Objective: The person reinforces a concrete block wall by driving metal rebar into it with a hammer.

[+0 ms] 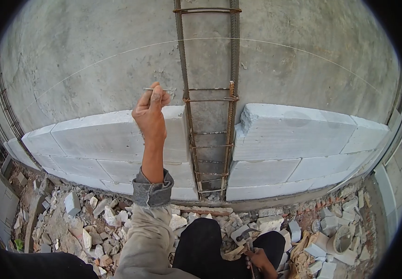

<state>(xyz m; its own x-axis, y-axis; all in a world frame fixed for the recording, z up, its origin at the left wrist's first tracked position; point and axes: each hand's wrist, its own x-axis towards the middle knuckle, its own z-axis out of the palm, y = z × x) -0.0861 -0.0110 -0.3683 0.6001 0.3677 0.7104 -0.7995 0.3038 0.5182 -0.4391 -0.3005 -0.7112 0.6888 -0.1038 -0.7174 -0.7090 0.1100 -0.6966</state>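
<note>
My left hand [152,104] is raised in front of the grey concrete wall [117,83], just above the top edge of the white block wall [98,137]. Its fingertips pinch a thin nail [148,88], lying roughly level. Low down by my knee, my right hand [259,259] is wrapped round the handle of a hammer [243,236], whose head points up and away. Between the two stretches of blocks stands a rebar cage [232,93], to the right of my left hand.
A thin string [275,43] runs across the wall above the blocks. Broken block rubble [98,232] covers the ground. A bucket [342,241] and crumpled brown paper-like material [303,253] lie at lower right. Another rebar cage [5,100] stands far left.
</note>
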